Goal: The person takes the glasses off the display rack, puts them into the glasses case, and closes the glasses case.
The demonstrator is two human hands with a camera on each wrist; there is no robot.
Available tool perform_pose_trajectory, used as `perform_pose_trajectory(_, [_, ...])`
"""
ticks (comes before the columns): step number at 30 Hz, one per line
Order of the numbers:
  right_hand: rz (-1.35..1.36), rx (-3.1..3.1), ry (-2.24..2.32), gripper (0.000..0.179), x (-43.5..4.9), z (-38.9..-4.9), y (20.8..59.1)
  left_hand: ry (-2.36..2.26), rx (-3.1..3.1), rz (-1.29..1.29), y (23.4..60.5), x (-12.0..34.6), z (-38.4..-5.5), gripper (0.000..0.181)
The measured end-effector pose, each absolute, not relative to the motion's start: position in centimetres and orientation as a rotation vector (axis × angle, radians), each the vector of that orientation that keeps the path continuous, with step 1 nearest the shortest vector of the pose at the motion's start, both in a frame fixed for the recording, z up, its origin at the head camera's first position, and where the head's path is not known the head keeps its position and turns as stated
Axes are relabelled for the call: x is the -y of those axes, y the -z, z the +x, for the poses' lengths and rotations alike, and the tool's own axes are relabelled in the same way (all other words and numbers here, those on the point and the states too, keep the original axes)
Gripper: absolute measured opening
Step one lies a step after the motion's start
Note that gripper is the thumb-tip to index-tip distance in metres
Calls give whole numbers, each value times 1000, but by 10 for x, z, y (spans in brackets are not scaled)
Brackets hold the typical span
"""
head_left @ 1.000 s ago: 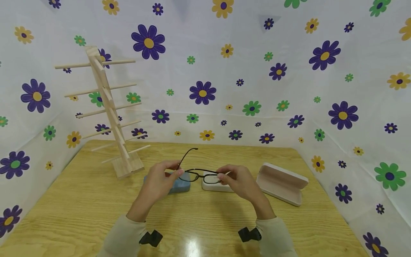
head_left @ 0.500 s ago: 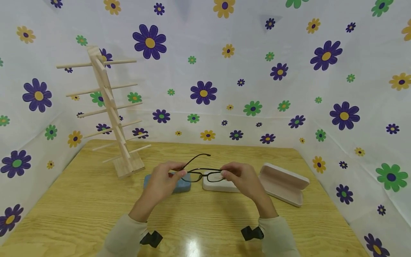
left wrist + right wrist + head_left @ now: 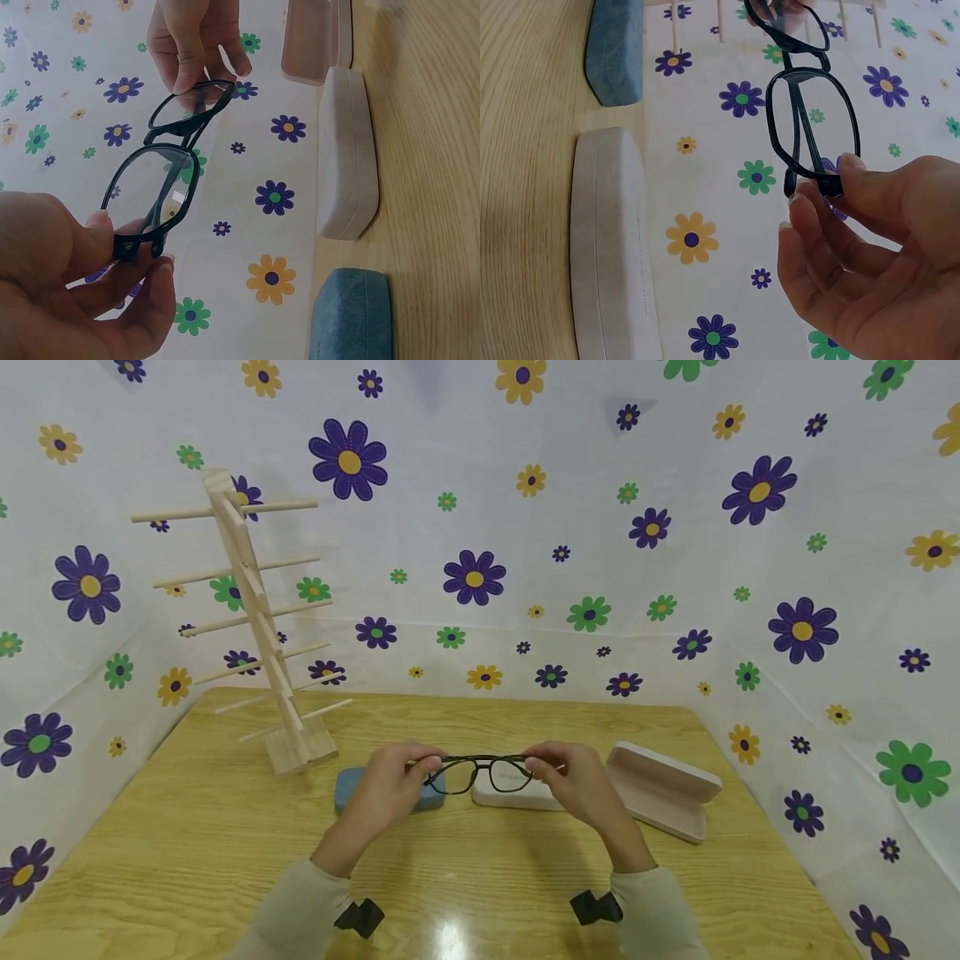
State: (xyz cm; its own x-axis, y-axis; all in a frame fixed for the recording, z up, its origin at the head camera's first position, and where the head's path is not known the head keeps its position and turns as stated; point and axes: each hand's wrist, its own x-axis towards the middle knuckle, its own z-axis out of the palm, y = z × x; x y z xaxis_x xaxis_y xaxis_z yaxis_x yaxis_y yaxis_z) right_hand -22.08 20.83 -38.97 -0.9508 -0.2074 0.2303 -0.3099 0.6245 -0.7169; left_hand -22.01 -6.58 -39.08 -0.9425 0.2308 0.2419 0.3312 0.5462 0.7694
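Observation:
A pair of black-framed eyeglasses is held up level above the table, between both hands. My left hand pinches one outer corner of the frame between thumb and fingers. At the opposite corner, my right hand pinches it the same way. Both temples look folded in behind the lenses in the wrist views. Below and behind the glasses lie a shut blue glasses case on the left and a shut whitish glasses case in the middle, each partly covered by the hands or glasses in the head view.
An opened glasses case with a pinkish lining lies at the right. A wooden rack with several pegs stands at the back left of the wooden table. Flower-printed cloth surrounds the table's back and sides.
One temple stuck up and out on the left a second ago; it has swung inward and folded behind the lenses. Both hands keep their pinch, and the lenses have tilted to face upright.

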Motion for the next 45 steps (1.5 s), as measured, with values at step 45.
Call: perform_pose_trajectory(45, [-9, 2810, -1145, 30, -347, -187, 396, 1701, 2644, -781, 429, -83, -271, 17])
